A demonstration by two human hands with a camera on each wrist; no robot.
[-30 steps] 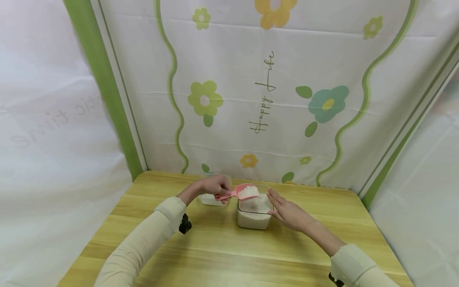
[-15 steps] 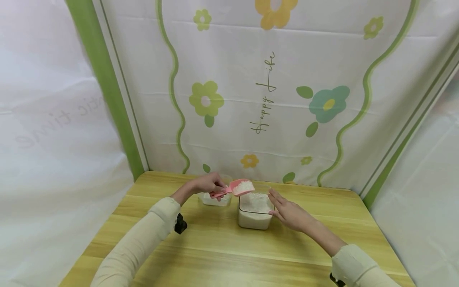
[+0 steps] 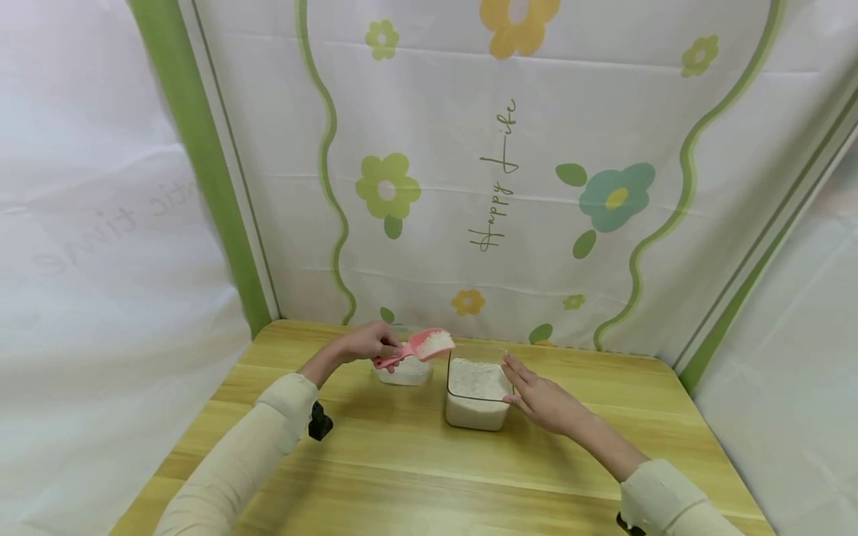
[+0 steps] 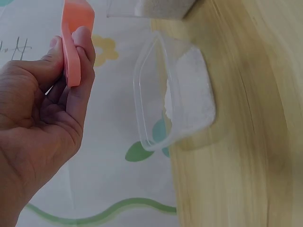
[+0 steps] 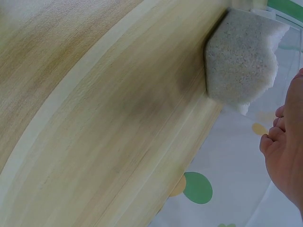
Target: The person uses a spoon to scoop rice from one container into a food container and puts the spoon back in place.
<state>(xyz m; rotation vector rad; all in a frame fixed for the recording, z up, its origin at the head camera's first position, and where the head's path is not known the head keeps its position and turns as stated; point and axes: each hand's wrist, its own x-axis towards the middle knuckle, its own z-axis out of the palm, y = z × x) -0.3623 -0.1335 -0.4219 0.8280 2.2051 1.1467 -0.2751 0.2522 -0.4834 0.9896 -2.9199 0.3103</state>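
Note:
My left hand (image 3: 365,342) grips the handle of a pink scoop (image 3: 415,341), heaped with white grains that look like rice. It holds the scoop above the gap between two clear containers, close over the smaller one. That smaller plastic container (image 4: 163,135) holds white grains and has no lid on. To its right stands a larger clear square container (image 3: 476,417), more than half full of the same grains. My right hand (image 3: 546,400) rests straight fingers against the larger container's right side, the thumb by its front corner. In the right wrist view, the grains (image 5: 241,61) show through the wall.
Both containers stand toward the back of a wooden table (image 3: 415,476). Just behind the table's back edge hangs a white curtain (image 3: 429,253) with printed flowers, and more white sheets hang on the left and right.
My left hand has carried the loaded scoop leftward, from above the larger container toward the smaller one. The right hand has stayed at the larger container's side.

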